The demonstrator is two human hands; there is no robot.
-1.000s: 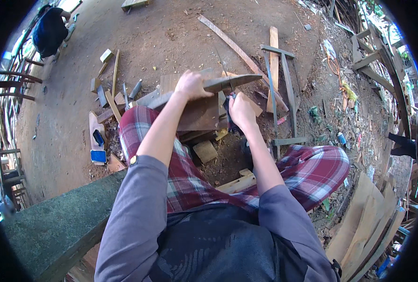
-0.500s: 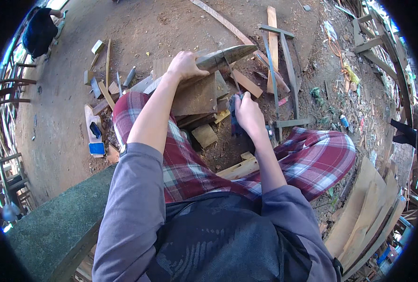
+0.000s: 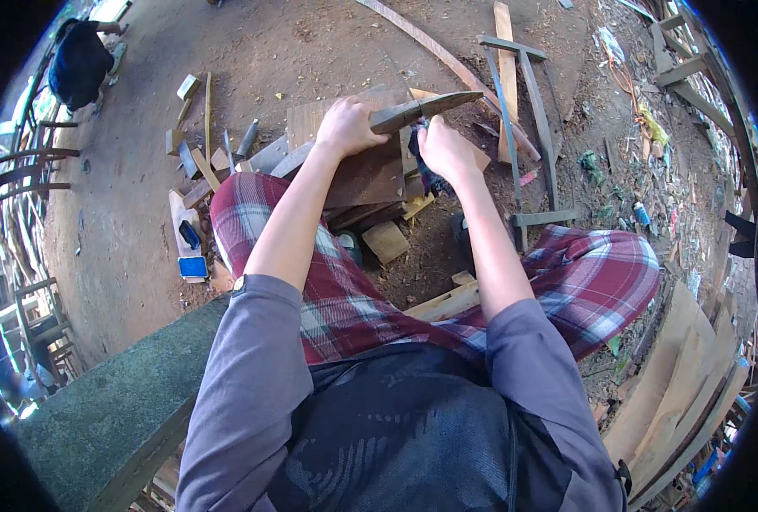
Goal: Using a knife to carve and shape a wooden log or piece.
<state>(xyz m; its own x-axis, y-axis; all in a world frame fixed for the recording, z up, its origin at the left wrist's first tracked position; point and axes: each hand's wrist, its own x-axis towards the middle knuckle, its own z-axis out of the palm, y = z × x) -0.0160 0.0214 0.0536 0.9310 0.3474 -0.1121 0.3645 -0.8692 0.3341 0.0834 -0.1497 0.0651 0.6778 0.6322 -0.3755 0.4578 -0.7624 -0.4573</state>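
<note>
My left hand [image 3: 345, 126] is closed over a pointed length of wood [image 3: 451, 101], pressing it down on a wooden block [image 3: 366, 175] ahead of my knees. My right hand [image 3: 449, 152] is closed around the grip end of a narrow saw, with dark blue cloth [image 3: 431, 177] hanging below the fist. The thin blade crosses the wood just right of my left hand, and part of it shows faintly beyond the far side. My fingers and the cloth hide the saw's grip.
A wooden frame saw [image 3: 533, 119] lies to the right, across a pale board [image 3: 506, 77]. Offcuts surround the block. A hand plane [image 3: 186, 230] rests by my left knee. Curved boards [image 3: 665, 384] lean at lower right, a green-grey slab [image 3: 131, 401] at lower left. Another person [image 3: 80, 64] is far left.
My right hand has pushed forward and up against the wood, carrying the saw farther through to the far side. My left hand keeps its hold; the whole view has shifted slightly.
</note>
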